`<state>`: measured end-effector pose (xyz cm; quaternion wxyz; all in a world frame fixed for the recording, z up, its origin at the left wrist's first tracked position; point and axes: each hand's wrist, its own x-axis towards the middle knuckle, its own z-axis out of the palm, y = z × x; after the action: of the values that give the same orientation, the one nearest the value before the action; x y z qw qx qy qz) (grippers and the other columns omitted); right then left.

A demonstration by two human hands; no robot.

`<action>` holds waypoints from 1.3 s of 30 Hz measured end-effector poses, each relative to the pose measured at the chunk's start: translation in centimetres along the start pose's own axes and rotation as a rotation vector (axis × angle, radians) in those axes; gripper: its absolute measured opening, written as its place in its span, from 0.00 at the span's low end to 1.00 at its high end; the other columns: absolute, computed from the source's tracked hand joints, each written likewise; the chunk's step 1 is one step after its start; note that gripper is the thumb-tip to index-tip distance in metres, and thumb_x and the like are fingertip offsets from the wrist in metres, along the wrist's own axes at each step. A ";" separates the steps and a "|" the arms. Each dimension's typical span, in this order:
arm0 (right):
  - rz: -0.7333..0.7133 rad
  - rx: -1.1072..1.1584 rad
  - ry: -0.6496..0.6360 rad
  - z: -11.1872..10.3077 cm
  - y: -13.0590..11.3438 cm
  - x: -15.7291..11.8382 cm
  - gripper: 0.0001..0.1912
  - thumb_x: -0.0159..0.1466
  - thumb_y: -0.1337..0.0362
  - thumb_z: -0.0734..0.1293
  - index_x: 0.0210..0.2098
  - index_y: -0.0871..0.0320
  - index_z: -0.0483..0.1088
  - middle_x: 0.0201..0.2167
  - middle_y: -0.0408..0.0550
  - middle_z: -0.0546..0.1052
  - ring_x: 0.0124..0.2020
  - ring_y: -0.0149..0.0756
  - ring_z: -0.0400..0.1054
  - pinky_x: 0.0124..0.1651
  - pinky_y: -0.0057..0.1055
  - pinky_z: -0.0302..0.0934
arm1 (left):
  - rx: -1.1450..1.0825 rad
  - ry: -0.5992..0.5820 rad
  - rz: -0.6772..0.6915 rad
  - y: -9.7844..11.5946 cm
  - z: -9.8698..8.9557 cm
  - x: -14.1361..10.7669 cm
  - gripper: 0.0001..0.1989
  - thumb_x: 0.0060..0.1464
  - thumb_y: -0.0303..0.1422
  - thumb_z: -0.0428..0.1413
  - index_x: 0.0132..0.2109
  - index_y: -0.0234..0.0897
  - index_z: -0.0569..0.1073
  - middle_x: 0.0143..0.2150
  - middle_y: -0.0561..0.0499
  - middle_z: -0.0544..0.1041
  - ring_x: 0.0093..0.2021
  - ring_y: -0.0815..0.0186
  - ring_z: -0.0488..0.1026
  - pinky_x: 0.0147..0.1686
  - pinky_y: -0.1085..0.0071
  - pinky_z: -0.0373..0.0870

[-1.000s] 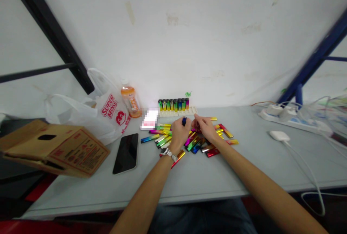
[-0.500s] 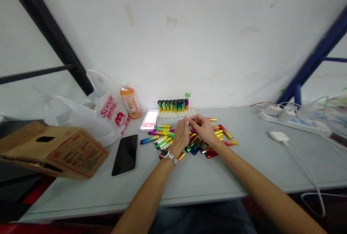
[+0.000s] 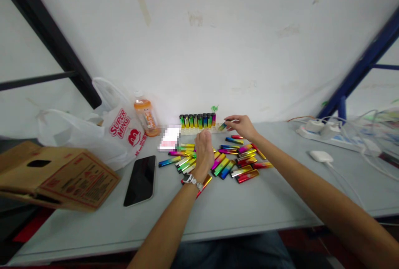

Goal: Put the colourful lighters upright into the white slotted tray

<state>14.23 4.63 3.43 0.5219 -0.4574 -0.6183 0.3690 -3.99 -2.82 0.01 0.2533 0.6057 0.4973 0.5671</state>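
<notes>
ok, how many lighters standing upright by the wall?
8 visible: the upright lighters stand side by side in one row along the white rack, from its left end rightward. More could be hidden behind. Not counted: the tilted lighter in the right hand.

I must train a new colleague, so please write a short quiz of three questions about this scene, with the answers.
1. Which hand holds the lighter near the right end of the rack?
2. True or false: the row of lighters at the rack lies flat.
3. Which is farthest right in the picture?
A. phone
B. bottle
C. power strip

Key:
1. The right hand.
2. False; the row of lighters stands upright.
3. C.
</notes>
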 end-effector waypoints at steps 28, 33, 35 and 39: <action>-0.182 -1.158 -0.153 1.5 2.0 4.4 0.28 0.71 0.64 0.55 0.69 0.47 0.57 0.48 0.56 0.68 0.50 0.46 0.67 0.47 0.37 0.63 | 0.086 -0.064 0.009 0.1 -0.2 -0.1 0.27 0.69 0.45 0.31 0.44 0.40 0.73 0.46 0.45 0.73 0.50 0.59 0.68 0.59 0.58 0.62; -0.193 -1.108 -0.197 0.9 2.8 1.7 0.33 0.69 0.67 0.56 0.72 0.55 0.48 0.49 0.57 0.66 0.50 0.43 0.64 0.53 0.37 0.60 | 0.090 -0.072 0.031 -0.1 0.0 0.0 0.27 0.69 0.44 0.32 0.44 0.39 0.73 0.46 0.45 0.73 0.50 0.58 0.68 0.58 0.56 0.63; -0.229 -1.067 -0.180 0.3 2.9 0.4 0.29 0.67 0.69 0.57 0.67 0.59 0.59 0.48 0.56 0.67 0.50 0.43 0.63 0.55 0.36 0.58 | 0.084 -0.073 0.030 0.0 0.0 0.0 0.27 0.69 0.44 0.32 0.43 0.40 0.73 0.46 0.45 0.73 0.49 0.58 0.68 0.58 0.56 0.63; -0.243 -1.075 -0.190 -1.1 2.4 -2.0 0.15 0.62 0.63 0.65 0.47 0.60 0.76 0.42 0.55 0.69 0.49 0.45 0.62 0.56 0.37 0.56 | 0.065 -0.125 0.018 0.6 0.0 -0.2 0.27 0.68 0.45 0.32 0.42 0.40 0.73 0.45 0.45 0.73 0.50 0.58 0.69 0.58 0.56 0.63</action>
<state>15.82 3.45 0.73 0.1960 -0.5495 -0.8119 -0.0213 -3.77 -3.17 0.41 0.2589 0.6524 0.4933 0.5138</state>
